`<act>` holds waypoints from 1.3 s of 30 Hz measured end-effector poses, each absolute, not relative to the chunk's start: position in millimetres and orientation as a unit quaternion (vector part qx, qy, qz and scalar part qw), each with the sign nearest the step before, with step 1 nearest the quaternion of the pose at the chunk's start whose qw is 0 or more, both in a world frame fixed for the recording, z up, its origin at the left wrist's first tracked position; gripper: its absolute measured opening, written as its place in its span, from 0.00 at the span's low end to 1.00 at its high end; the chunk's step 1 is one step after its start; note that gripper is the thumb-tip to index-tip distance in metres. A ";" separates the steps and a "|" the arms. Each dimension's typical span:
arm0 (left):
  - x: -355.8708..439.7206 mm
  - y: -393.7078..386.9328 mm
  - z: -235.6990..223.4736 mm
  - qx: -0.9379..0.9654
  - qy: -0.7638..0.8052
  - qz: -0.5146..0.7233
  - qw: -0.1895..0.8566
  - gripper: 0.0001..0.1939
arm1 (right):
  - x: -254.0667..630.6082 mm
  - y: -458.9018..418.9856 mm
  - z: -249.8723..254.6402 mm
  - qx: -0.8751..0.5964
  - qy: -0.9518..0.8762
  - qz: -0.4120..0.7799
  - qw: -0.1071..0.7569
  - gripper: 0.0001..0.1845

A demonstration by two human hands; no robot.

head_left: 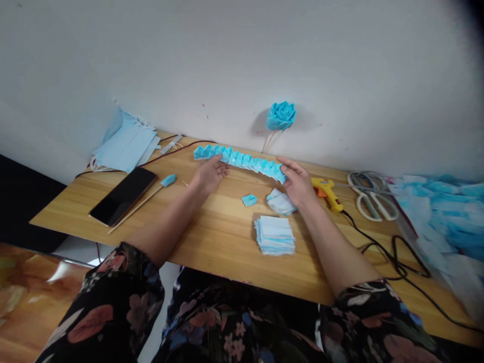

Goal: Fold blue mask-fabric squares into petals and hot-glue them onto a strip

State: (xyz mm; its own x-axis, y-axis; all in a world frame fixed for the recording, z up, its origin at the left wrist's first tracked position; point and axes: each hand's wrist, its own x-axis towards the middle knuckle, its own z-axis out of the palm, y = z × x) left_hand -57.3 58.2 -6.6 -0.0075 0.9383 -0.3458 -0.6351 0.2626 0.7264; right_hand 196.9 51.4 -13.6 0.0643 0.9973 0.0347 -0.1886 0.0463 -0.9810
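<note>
A long strip of folded blue petals (242, 160) is held up above the wooden table, running from upper left to lower right. My left hand (209, 175) grips it left of its middle, fingers closed on its lower edge. At its right end, my right hand (297, 179) pinches the last petals between thumb and fingers. Below the strip lies one loose folded blue petal (249, 200). Beside it, partly behind my right hand, is a small pile of pale blue pieces (280, 201). Nearer me sits a stack of cut fabric squares (275, 235).
A blue fabric rose (281, 116) on sticks leans by the wall. Face masks (128, 143), a phone (123, 195) and a stick with a blue tip (138, 207) lie left. Rightward are a yellow glue gun (328, 193) with its cord, scissors (374, 201) and a blue scrap heap (446, 217).
</note>
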 end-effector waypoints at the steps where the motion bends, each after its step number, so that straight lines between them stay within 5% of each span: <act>1: -57.5 59.5 -9.0 0.185 0.418 0.578 0.676 0.10 | 196.9 51.6 -13.8 -0.454 -0.444 0.520 0.571 0.20; 25: -57.7 65.2 -17.6 0.347 0.454 0.555 0.604 0.20 | 197.1 51.3 -12.3 -0.460 -0.476 0.508 0.552 0.22; 33: -54.0 92.2 -6.9 0.285 0.483 0.511 0.651 0.06 | 204.0 57.7 -14.8 -0.481 -0.479 0.476 0.560 0.24; 39: -58.1 107.9 -6.3 0.267 0.488 0.522 0.647 0.08 | 203.8 61.3 -21.8 -0.506 -0.488 0.470 0.534 0.21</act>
